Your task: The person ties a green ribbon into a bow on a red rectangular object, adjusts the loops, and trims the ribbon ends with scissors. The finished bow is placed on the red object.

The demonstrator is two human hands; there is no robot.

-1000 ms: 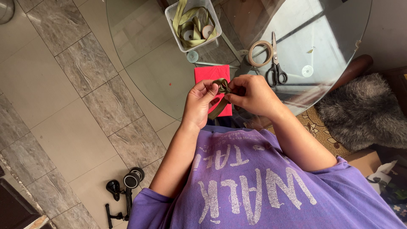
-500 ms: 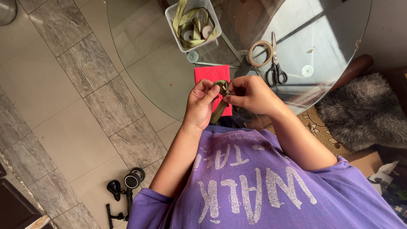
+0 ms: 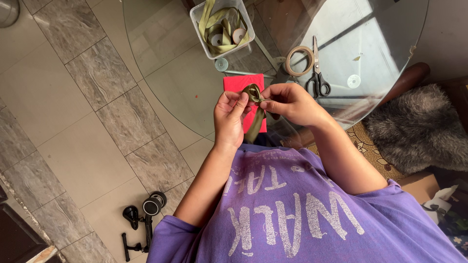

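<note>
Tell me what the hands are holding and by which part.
Both hands hold one olive-green ribbon. The left hand and the right hand pinch its looped, bunched top from either side; its tail hangs free over the red box.

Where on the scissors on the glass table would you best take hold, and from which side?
By the black handle loops, coming from the person's side. The scissors lie flat and closed, loops toward the person and blades pointing away, beside the tape roll.

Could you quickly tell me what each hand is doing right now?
Left hand: closed on the folded olive-green fabric ribbon.
Right hand: pinching the same ribbon.
</note>
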